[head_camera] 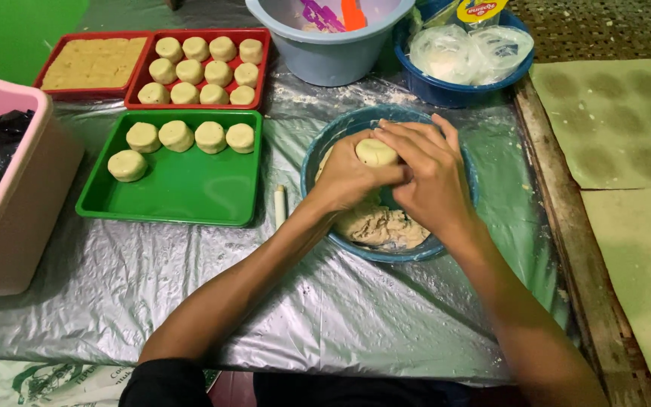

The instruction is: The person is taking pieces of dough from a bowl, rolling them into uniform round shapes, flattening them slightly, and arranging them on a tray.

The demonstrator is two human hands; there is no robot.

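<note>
While your left hand (352, 177) and right hand (427, 177) jointly grasp 1 dough ball (376, 153) above the blue bowl (318, 154), the green tray (190, 188) lies at 9 o'clock holding 5 shaped pieces.

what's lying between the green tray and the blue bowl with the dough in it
A small white stick lies on the silver sheet between the green tray and the blue bowl, seen in the head view.

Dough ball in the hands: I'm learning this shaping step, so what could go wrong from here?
1. The dough ball sits pinched between the left hand and right hand; hard pressure might crack or flatten it.
2. It could drop into the loose dough in the blue bowl and pick up scraps.
</note>
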